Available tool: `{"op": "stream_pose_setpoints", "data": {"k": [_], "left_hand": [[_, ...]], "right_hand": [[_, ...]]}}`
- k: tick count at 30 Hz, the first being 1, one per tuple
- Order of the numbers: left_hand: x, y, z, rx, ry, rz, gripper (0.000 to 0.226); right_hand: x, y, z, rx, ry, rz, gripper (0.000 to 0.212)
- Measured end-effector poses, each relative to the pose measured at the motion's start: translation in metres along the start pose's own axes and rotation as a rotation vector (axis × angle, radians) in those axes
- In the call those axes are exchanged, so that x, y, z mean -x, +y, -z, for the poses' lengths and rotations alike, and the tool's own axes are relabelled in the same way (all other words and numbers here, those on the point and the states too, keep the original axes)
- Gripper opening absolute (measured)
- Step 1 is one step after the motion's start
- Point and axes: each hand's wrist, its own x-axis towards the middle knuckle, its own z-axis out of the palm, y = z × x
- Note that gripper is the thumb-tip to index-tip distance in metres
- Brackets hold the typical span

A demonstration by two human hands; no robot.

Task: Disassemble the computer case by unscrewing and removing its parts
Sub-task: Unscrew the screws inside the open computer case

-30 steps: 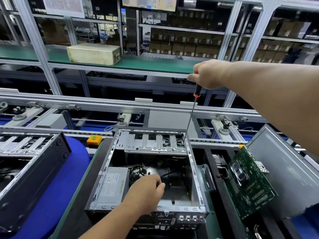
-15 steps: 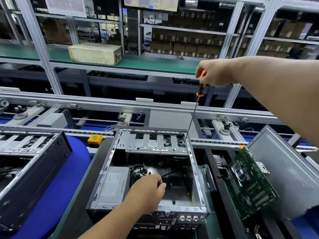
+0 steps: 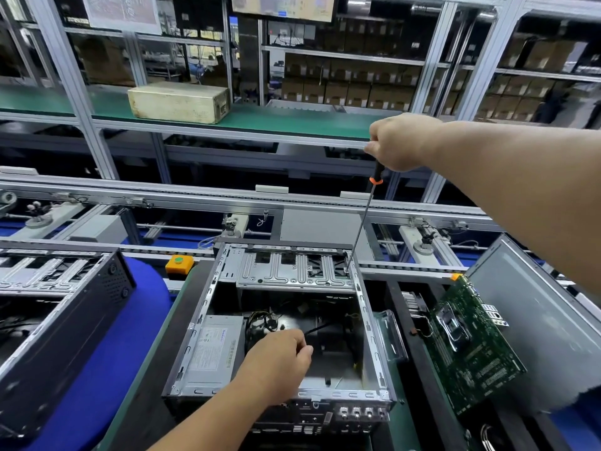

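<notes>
**Floor:** How far along are you with that case?

**Me:** Partway, I'd judge. The computer case (image 3: 283, 323) lies open on its side on the green mat in front of me, side panel off. A green motherboard (image 3: 468, 346) leans against a grey metal panel (image 3: 533, 327) just to the right, so I take the board as already out. The power supply (image 3: 214, 349) sits in the near-left corner, loose cables (image 3: 270, 320) beside it, and the drive cage (image 3: 292, 268) is in place across the far end.

**Floor:** And your hands?

**Me:** My right hand (image 3: 400, 141) is wrapped around the handle of a long screwdriver (image 3: 364, 219), raised high, with the tip down at the far-right corner of the drive cage. My left hand (image 3: 279, 362) reaches inside by the cables with curled fingers; whether it pinches one, I can't tell.

**Floor:** How does the case look?

**Me:** Bare silver frame, mostly gutted, rear ports facing me. Cage, supply and cables are left, I reckon.
</notes>
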Motion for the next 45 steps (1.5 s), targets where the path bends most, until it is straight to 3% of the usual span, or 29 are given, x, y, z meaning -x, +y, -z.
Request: {"op": "stream_pose_setpoints", "data": {"k": [5, 10, 16, 19, 23, 32, 37, 39, 43, 45], "left_hand": [[0.0, -0.002, -0.001, 0.002, 0.004, -0.005, 0.03], [-0.001, -0.003, -0.002, -0.002, 0.004, -0.006, 0.03], [-0.001, -0.003, -0.002, -0.01, 0.004, -0.004, 0.03], [-0.002, -0.002, -0.002, -0.01, 0.004, -0.008, 0.029], [-0.001, -0.003, -0.002, -0.015, 0.007, -0.007, 0.029], [-0.002, -0.004, -0.003, 0.0, 0.001, 0.001, 0.03], [-0.002, -0.003, -0.004, 0.011, 0.009, -0.001, 0.03], [-0.002, -0.004, -0.004, 0.031, 0.003, 0.005, 0.03], [-0.012, 0.002, 0.005, 0.218, -0.02, 0.037, 0.032], [-0.028, 0.009, 0.013, 0.277, 0.018, 0.018, 0.029]], "right_hand": [[-0.001, 0.0, 0.0, -0.306, -0.025, 0.015, 0.011], [0.001, 0.0, 0.001, -0.404, -0.058, 0.044, 0.012], [0.002, -0.003, 0.011, -0.376, -0.153, 0.091, 0.015], [0.0, -0.006, 0.008, -0.292, -0.097, 0.063, 0.018], [-0.002, -0.005, 0.003, -0.062, -0.008, 0.044, 0.041], [-0.002, -0.001, 0.007, -0.353, -0.084, 0.023, 0.007], [0.001, -0.006, 0.015, -0.363, -0.146, 0.028, 0.017], [0.001, -0.01, 0.014, -0.282, -0.12, 0.018, 0.016], [0.004, -0.011, 0.01, -0.073, -0.053, 0.019, 0.047], [0.003, -0.01, 0.008, -0.039, -0.039, 0.045, 0.044]]}}
